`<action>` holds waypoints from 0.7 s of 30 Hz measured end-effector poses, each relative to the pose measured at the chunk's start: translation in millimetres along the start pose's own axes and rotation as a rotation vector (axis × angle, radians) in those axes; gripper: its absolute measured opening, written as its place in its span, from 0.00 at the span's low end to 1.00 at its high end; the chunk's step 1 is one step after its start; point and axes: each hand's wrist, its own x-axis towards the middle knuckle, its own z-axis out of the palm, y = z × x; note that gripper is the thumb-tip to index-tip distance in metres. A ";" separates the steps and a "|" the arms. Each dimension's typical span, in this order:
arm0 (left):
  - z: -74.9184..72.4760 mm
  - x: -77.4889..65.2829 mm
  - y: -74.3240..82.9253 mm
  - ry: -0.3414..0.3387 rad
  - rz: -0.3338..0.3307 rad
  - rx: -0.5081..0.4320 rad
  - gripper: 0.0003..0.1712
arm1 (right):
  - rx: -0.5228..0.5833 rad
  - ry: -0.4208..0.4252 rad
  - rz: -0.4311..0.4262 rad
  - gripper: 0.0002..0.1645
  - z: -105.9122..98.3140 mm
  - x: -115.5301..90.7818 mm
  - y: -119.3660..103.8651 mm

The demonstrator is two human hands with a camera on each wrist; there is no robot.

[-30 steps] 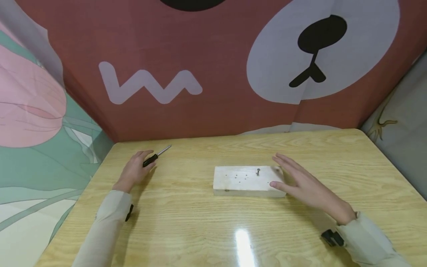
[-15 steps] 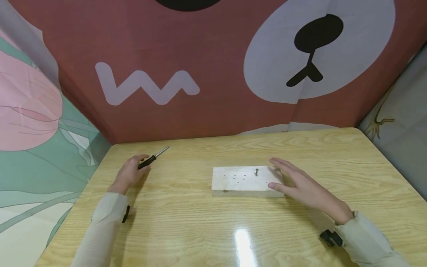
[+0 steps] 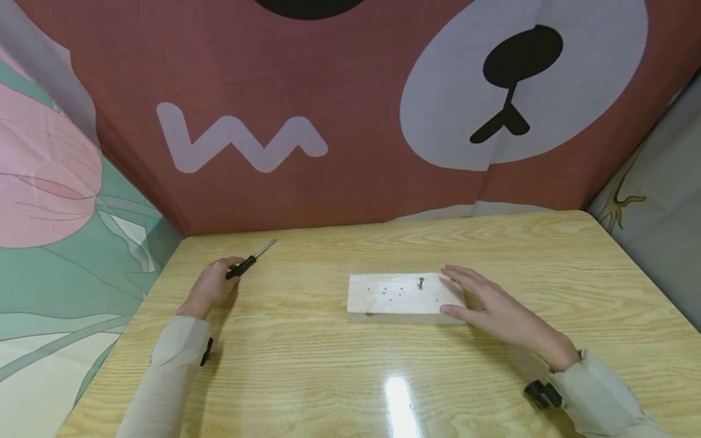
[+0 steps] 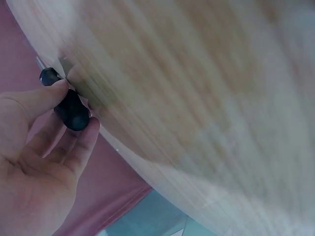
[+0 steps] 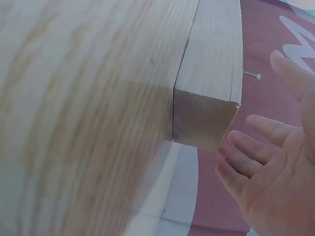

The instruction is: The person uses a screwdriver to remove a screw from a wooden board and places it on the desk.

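At the table's far left, my left hand [image 3: 210, 285] grips the black handle of a screwdriver [image 3: 243, 266]. Its metal shaft points away and to the right. In the left wrist view, thumb and fingers close around the dark screwdriver handle [image 4: 71, 109]. A pale wooden block [image 3: 378, 304] lies flat near the middle, with several small holes in its top. One screw [image 3: 421, 283] stands upright in it, partly sunk. My right hand [image 3: 501, 316] hovers at the block's right end, fingers extended. The right wrist view has those fingers beside the block's end [image 5: 204, 120], holding nothing.
The wood-grain table [image 3: 306, 365] carries the block and ends at a red cloth backdrop [image 3: 356, 188] with a cartoon face. Printed cloths hang at left and right. Each sleeve has a small black device [image 3: 542, 394] at the wrist.
The right hand has lowered slightly toward the block's right end. My left hand has shifted slightly left with the screwdriver. The block and screw stay in place.
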 end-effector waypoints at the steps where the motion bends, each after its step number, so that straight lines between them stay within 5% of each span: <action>1: 0.1 -0.3 -0.2 0.006 0.005 0.000 0.26 | 0.001 -0.003 0.001 0.42 0.3 -0.1 0.3; 21: -2.0 -2.3 4.9 0.077 0.013 0.002 0.19 | -0.004 -0.018 -0.005 0.43 2.3 -1.0 2.6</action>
